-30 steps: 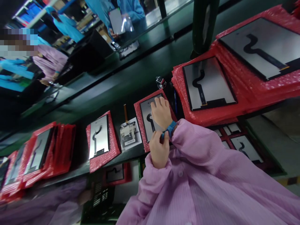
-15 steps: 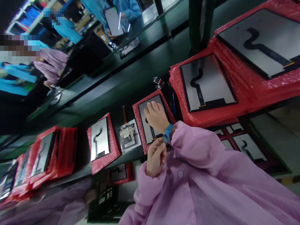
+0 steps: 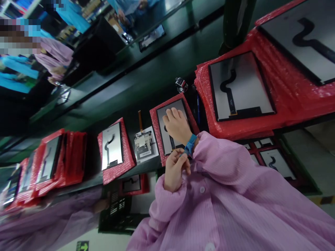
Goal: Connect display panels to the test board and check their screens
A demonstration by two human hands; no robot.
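Observation:
My left hand [image 3: 175, 167] is closed, its thumb and fingers pinching the blue wrist strap [image 3: 190, 144] at my right wrist. My right hand [image 3: 177, 126] is back-up over a display panel [image 3: 163, 139], fingers loosely bent and slightly apart, with nothing seen in it. That panel lies on a red bubble-wrap bag [image 3: 154, 120]; its black flex cable is partly hidden under the hand. Left of it sits an opened device part with a circuit board [image 3: 146, 144], an orange ribbon [image 3: 140, 120] sticking up from it.
Stacked red bags [image 3: 206, 101] carry a panel [image 3: 243, 87] at right. Another panel [image 3: 112, 146] lies left, beside more red bags [image 3: 75, 157]. A small metal-and-clear object [image 3: 181, 84] and blue pen [image 3: 198, 108] lie behind. Co-worker's sleeve [image 3: 52, 223] is lower left; green crate [image 3: 115, 223] below.
The camera view has shifted slightly. Both hands stay together at the strap, my left fingers still pinching it. Across the bench, a co-worker's held panel has mostly left the view.

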